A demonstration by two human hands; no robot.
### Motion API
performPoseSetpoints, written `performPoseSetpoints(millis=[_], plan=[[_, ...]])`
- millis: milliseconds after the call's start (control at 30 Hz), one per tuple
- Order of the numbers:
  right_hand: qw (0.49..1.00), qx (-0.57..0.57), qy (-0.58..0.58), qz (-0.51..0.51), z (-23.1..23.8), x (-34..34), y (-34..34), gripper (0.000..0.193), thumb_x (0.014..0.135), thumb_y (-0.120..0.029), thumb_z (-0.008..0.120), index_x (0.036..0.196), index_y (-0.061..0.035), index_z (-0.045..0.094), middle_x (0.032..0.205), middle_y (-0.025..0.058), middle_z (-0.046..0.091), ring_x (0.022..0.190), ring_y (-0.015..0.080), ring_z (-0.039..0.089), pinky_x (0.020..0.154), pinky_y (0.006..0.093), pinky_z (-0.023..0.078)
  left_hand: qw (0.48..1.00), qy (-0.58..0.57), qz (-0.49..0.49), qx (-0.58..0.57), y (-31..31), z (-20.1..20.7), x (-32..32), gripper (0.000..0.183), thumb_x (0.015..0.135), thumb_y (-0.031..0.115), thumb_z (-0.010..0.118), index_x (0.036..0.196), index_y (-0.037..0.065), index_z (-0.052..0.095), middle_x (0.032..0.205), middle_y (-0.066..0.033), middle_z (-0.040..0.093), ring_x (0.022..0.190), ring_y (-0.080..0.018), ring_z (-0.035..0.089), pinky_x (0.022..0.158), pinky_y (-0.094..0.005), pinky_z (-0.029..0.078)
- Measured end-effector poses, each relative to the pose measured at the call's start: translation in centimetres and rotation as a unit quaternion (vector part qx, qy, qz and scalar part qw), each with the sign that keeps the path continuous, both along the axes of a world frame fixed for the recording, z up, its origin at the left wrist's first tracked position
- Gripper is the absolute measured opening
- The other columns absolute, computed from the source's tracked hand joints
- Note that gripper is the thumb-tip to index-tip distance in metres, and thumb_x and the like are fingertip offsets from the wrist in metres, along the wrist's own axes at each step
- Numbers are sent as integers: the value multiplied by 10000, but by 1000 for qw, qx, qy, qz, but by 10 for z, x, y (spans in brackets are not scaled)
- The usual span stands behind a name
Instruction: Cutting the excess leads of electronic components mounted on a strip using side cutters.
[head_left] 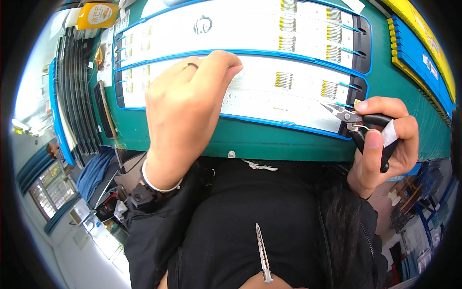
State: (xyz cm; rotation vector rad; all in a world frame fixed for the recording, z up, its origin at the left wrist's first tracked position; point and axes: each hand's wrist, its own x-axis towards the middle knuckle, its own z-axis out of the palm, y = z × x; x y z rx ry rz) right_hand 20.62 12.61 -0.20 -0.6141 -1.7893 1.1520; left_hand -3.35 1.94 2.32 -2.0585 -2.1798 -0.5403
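Observation:
My right hand holds small cutting pliers with black handles; their pointed jaws look slightly parted, over the right end of the near white panel. A pale wrap covers part of one finger. My left hand, wearing a ring, hovers over the middle of that same panel, thumb and fingers pinched together; whatever they hold, if anything, is too small to see. Beneath both hands lies a long, flat white case with blue rims, opened into two halves. Rows of fine yellowish strands sit across it, and black ends carry blue pegs.
The case rests on a green mat. A phone-like dark slab lies to its left, with an orange and white package at the far left. Blue and yellow stacked cases line the right side.

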Motion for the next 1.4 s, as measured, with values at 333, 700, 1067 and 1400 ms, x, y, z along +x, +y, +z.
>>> performPoseSetpoints(millis=[333, 700, 1067, 1400], plan=[[1000, 26, 10, 7, -3, 1, 3, 234, 779, 20, 628, 824, -43, 407, 907, 241, 671, 796, 211, 636, 745, 305, 523, 963, 158, -80, -204, 27, 38, -15, 91, 841, 143, 681, 849, 75, 621, 612, -103, 571, 610, -273, 593, 554, -386, 412], [1000, 16, 13, 10, 1, 0, -1, 164, 800, -25, 589, 816, -44, 427, 927, 241, 657, 769, 173, 595, 758, 275, 488, 974, -41, -101, -197, 41, 23, -17, 144, 919, 183, 611, 904, 40, 607, 572, -121, 530, 523, -285, 515, 509, -364, 354], [1000, 7, 18, 9, 1, -2, -2, 152, 812, -59, 574, 808, -42, 422, 927, 242, 649, 764, 169, 586, 758, 270, 484, 973, -42, -114, -198, 41, 25, -23, 147, 924, 194, 599, 928, 47, 602, 579, -133, 540, 525, -289, 528, 538, -389, 370], [1000, 7, 21, 13, 2, -2, -1, 160, 817, -67, 579, 813, -45, 421, 926, 248, 649, 762, 176, 591, 756, 270, 482, 972, -8, -118, -205, 38, 28, -17, 157, 835, 210, 696, 806, 60, 661, 546, -109, 536, 503, -265, 540, 523, -372, 369]])
